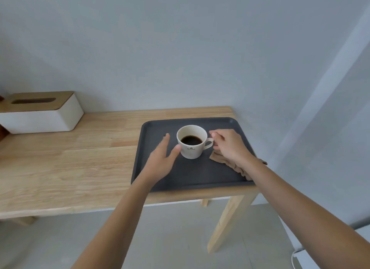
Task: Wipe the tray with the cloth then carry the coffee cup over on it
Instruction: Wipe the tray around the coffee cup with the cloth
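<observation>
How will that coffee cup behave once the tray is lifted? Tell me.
The coffee cup looks ceramic, so probably rigid and breakable. It holds dark liquid, so tilting the tray likely spills it. The tray looks smooth, so it may slide.

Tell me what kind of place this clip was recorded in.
Probably a home or small office corner: a light wooden table against a plain pale wall, with a tissue box and a dark tray holding a coffee cup.

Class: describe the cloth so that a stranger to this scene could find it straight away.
Find the wooden table, then the dark tray at its right end. The cloth lies crumpled over the tray's right edge, under the right hand: the only soft, tan thing there.
</observation>
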